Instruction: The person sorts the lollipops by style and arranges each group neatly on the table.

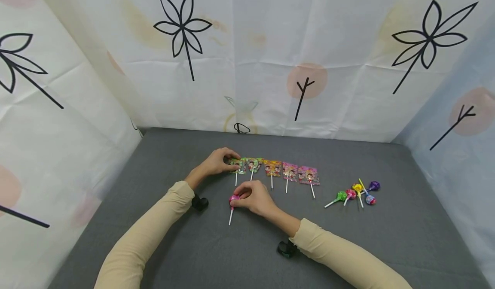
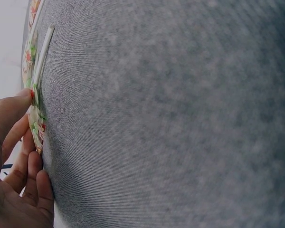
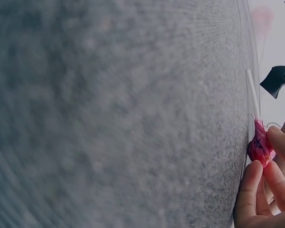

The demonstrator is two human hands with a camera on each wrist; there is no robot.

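Observation:
My left hand (image 1: 216, 162) pinches the wrapper edge of a flat green-wrapped lollipop (image 1: 240, 166), leftmost in a row. In the left wrist view, the thumb and fingers hold its wrapper (image 2: 38, 127), and its white stick points away. Closer to me, my right hand (image 1: 256, 197) pinches a round pink-wrapped lollipop (image 1: 233, 198) by its head, stick toward me. The right wrist view has this pink lollipop (image 3: 260, 146) between thumb and fingertips, close to the grey cloth. Beside the left hand's lollipop lies a second green-wrapped one (image 1: 254, 164).
Rightward the row goes on with an orange-wrapped lollipop (image 1: 272, 168) and two pink-wrapped flat ones, the last (image 1: 308, 175) slightly tilted. Farther right, several round lollipops cluster, among them a green one (image 1: 341, 196) and a purple one (image 1: 374, 186). A patterned curtain (image 1: 267, 95) stands behind the grey table (image 1: 185, 254).

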